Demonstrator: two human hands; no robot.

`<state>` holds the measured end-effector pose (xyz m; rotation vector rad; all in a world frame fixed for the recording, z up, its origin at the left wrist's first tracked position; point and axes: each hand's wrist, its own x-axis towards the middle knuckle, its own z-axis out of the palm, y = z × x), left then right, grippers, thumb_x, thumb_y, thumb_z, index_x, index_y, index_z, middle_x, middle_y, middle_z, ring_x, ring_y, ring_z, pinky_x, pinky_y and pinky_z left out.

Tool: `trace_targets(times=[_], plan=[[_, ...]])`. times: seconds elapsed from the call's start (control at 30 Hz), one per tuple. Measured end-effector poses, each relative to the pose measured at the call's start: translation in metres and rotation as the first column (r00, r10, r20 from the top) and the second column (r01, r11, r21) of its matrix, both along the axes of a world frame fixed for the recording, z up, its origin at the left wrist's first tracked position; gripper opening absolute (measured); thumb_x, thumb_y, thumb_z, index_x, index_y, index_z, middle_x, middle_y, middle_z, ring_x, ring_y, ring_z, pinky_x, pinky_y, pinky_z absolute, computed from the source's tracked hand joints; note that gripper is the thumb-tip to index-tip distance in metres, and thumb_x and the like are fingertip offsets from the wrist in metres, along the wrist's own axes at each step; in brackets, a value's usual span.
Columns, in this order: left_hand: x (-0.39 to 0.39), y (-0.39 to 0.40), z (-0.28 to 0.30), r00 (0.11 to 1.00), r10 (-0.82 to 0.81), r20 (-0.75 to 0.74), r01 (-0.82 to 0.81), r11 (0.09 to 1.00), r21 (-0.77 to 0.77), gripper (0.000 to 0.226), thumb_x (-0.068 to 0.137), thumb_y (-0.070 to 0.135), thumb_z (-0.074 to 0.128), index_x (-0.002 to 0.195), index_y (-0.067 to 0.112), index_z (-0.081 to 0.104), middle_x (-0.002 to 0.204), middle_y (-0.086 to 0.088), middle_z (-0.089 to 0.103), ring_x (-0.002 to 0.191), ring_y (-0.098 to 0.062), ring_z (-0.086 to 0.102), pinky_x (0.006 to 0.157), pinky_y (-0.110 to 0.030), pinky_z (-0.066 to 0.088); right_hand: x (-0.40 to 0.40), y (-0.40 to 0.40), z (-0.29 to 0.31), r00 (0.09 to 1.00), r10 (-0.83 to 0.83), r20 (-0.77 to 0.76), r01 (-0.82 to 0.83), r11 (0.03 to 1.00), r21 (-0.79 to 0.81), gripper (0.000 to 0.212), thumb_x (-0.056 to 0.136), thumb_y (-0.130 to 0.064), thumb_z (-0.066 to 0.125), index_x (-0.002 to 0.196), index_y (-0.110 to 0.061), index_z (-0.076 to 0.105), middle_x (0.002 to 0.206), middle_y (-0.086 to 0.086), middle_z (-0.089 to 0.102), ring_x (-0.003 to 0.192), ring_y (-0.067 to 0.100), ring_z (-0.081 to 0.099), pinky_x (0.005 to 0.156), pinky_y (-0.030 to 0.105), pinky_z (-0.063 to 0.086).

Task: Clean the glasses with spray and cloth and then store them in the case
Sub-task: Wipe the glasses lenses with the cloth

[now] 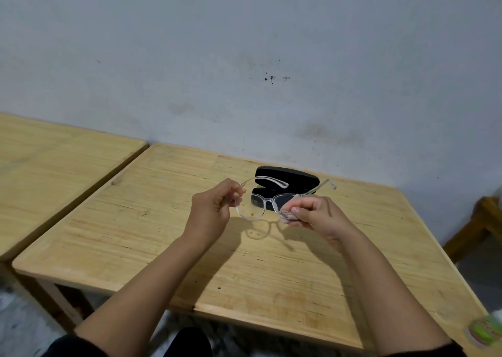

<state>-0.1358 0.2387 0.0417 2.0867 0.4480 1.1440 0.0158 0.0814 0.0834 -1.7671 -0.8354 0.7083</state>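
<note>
Both forearms reach up from the bottom edge to mid-frame. The left hand (210, 207) pinches the clear glasses (267, 203) at one lens rim; the right hand (312, 212) pinches a cloth (289, 213) over the other lens. The glasses are held above the desk (163, 234), before the open black case (285, 178).

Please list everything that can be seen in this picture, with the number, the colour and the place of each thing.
glasses: one, clear frame, held up above the table between both hands, arms unfolded
cloth: one, pale, pressed on the glasses' right lens by the right hand
case: one, black, open, on the table behind the glasses, near the wall
table: one, light wood, under the hands
second table: one, light wood, at the left
wall: grey, with dark marks, behind the tables
round object: one, green and pink, blurred, bottom right corner
left hand: one, holds the frame's left end
right hand: one, pinches the cloth
</note>
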Motion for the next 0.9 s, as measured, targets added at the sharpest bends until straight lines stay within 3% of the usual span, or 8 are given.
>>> trace_targets(times=[0.1,0.23,0.3,0.4,0.5,0.63,0.77,0.9], plan=[[-0.002,0.0,-0.001,1.0,0.014,-0.006,-0.014,1.0,-0.019,0.054,0.078,-0.018,0.043,0.085,0.033,0.057,0.081,-0.008,0.071,0.076,-0.016,0.07,0.071,-0.037,0.057,-0.005,-0.001,-0.006,0.984,-0.136,-0.111,0.147,0.985,0.089,0.033,0.09,0.005,0.05,0.074,-0.013,0.072,0.078,0.009,0.071,0.065,0.006,0.067,0.064,0.015,0.055],[-0.004,0.003,-0.001,0.998,0.063,0.0,-0.063,0.997,-0.052,0.057,0.078,-0.019,0.042,0.082,0.036,0.057,0.082,-0.004,0.071,0.076,-0.01,0.068,0.072,-0.031,0.056,-0.014,0.0,-0.012,0.859,-0.312,-0.406,0.41,0.894,0.181,0.026,0.091,0.001,0.051,0.077,-0.011,0.071,0.082,0.005,0.072,0.071,0.007,0.069,0.063,0.014,0.055],[-0.003,0.003,0.0,0.996,0.092,0.015,-0.09,0.992,-0.085,0.056,0.079,-0.019,0.041,0.076,0.035,0.056,0.082,-0.004,0.07,0.079,-0.008,0.068,0.073,-0.029,0.056,-0.02,0.002,-0.013,0.794,-0.317,-0.519,0.477,0.855,0.206,0.022,0.092,0.001,0.05,0.084,-0.007,0.068,0.086,0.006,0.071,0.077,0.008,0.069,0.068,0.016,0.057],[0.001,-0.003,0.002,0.988,0.148,0.034,-0.141,0.979,-0.145,0.059,0.078,-0.019,0.039,0.075,0.039,0.052,0.083,-0.006,0.07,0.079,-0.003,0.067,0.074,-0.026,0.054,-0.034,0.008,-0.016,0.666,-0.294,-0.685,0.568,0.796,0.211,0.017,0.092,0.002,0.048,0.088,-0.002,0.064,0.092,0.012,0.067,0.085,0.018,0.067,0.084,0.029,0.055],[0.006,-0.011,0.001,0.986,0.161,0.052,-0.15,0.974,-0.172,0.049,0.079,-0.018,0.04,0.079,0.029,0.055,0.081,-0.006,0.07,0.077,0.003,0.066,0.073,-0.023,0.054,-0.049,0.016,-0.017,0.542,-0.228,-0.809,0.631,0.746,0.213,0.016,0.092,0.005,0.047,0.089,0.001,0.062,0.091,0.015,0.066,0.085,0.022,0.066,0.09,0.035,0.049],[0.012,-0.018,-0.004,0.988,0.145,0.059,-0.135,0.98,-0.148,0.042,0.078,-0.019,0.043,0.083,0.018,0.06,0.08,-0.008,0.071,0.077,-0.005,0.067,0.07,-0.021,0.053,-0.063,0.024,-0.016,0.487,-0.185,-0.854,0.659,0.719,0.22,0.015,0.09,0.008,0.049,0.094,0.002,0.062,0.086,0.012,0.067,0.079,0.016,0.066,0.088,0.033,0.049],[0.015,-0.025,-0.005,0.99,0.12,0.071,-0.107,0.981,-0.162,0.035,0.079,-0.019,0.044,0.084,0.011,0.063,0.078,-0.011,0.07,0.078,-0.009,0.066,0.068,-0.011,0.051,-0.072,0.032,-0.015,0.517,-0.225,-0.826,0.67,0.706,0.227,0.015,0.091,0.004,0.05,0.087,-0.003,0.063,0.089,0.009,0.066,0.082,0.015,0.064,0.093,0.031,0.047],[0.017,-0.032,-0.006,0.996,0.076,0.05,-0.069,0.988,-0.141,0.043,0.081,-0.015,0.046,0.082,0.026,0.059,0.078,-0.004,0.07,0.077,-0.008,0.067,0.069,-0.018,0.052,-0.08,0.04,-0.017,0.529,-0.284,-0.8,0.706,0.669,0.23,0.017,0.091,0.003,0.051,0.086,-0.005,0.065,0.086,0.004,0.067,0.081,0.012,0.064,0.091,0.029,0.047]])
